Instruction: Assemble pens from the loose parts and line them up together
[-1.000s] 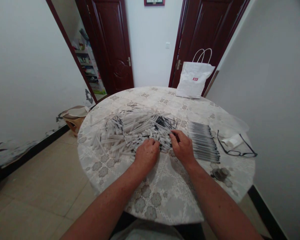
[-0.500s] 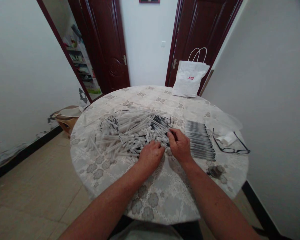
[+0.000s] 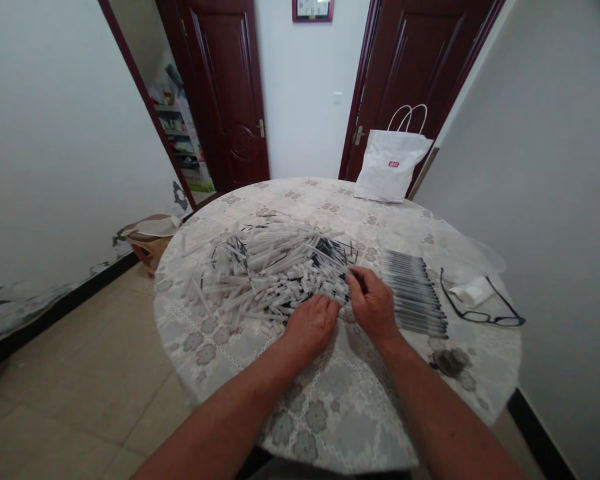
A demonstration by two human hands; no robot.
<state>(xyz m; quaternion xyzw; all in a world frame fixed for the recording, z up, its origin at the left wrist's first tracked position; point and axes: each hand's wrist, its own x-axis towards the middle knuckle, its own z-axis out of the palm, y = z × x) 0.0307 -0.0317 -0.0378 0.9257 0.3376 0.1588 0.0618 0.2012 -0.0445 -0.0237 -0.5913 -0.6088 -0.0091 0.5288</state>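
Note:
A broad heap of thin whitish tubes [image 3: 275, 260], which look like pen barrels, lies in the middle of the round table. Slim black sticks [image 3: 333, 248] are mixed into it. At the heap's near right edge, my left hand [image 3: 313, 325] rests with its fingers curled together; whatever is under the fingertips is hidden. My right hand [image 3: 373, 303] is close beside it, thumb and forefinger pinched at the heap's right side. What that pinch holds is too small to make out. To its right lies a neat row of dark-cored pens [image 3: 414, 293], side by side.
Black-framed glasses [image 3: 480, 316] and a crumpled white packet [image 3: 473, 291] lie at the right. A small dark round object [image 3: 451, 361] sits near the front right. A white paper bag [image 3: 393, 167] stands at the back of the patterned tablecloth [image 3: 300, 193].
The camera view has tipped up slightly, so everything sits lower and further right, and the wall clock shows more. Both hands keep nearly the same place at the heap's edge.

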